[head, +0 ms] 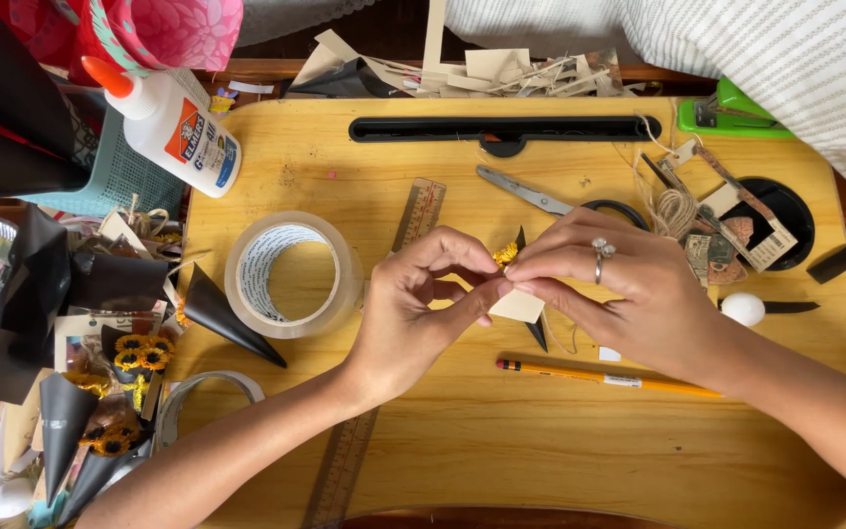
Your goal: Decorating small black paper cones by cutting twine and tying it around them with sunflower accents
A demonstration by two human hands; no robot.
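My left hand [421,304] and my right hand [619,289] meet over the middle of a wooden lap desk [501,441]. Between their fingertips they pinch a small black paper cone [533,328] with a tiny yellow flower [505,255] at its top and a beige paper tag [519,308] against it. A ring sits on a finger of my right hand. A yellow pencil [609,378] lies just below my right hand. Scissors [540,198] lie just above the hands.
A clear tape roll [291,274], a wooden ruler [418,211] and a black cone [222,313] lie left of the hands. A glue bottle [173,122] lies at the upper left. Twine [676,211], paper scraps, a green stapler [731,113] and a white egg-shaped thing [742,309] are on the right. Sunflower cones [100,431] pile at the left.
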